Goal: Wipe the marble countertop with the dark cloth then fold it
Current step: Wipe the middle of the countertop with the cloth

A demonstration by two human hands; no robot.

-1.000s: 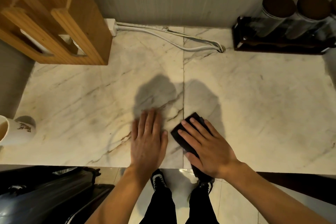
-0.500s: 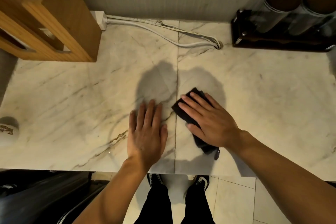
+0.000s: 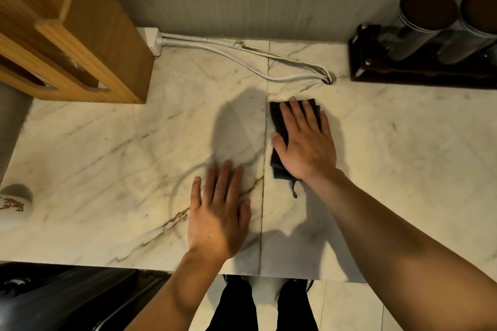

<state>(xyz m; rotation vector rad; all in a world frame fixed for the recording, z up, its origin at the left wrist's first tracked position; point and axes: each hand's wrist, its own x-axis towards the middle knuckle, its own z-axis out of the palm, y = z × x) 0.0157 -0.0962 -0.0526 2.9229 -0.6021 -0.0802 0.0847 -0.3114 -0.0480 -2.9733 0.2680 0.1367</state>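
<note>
The dark cloth (image 3: 278,126) lies bunched flat on the marble countertop (image 3: 403,156), just right of the seam between the two slabs. My right hand (image 3: 306,142) presses down on it, palm flat and fingers spread, covering most of it. A loose thread or corner of the cloth trails out below my wrist. My left hand (image 3: 219,212) rests flat on the marble nearer the front edge, left of the seam, holding nothing.
A wooden rack (image 3: 70,35) stands at the back left. White cables (image 3: 242,62) run along the wall to a hole in the marble. A dark tray with lidded jars (image 3: 430,35) sits back right. A white mug (image 3: 13,207) is at the left edge.
My right hand has slid the cloth away from the front edge toward the wall, and turned it straighter. My left hand has stayed flat in nearly the same spot.
</note>
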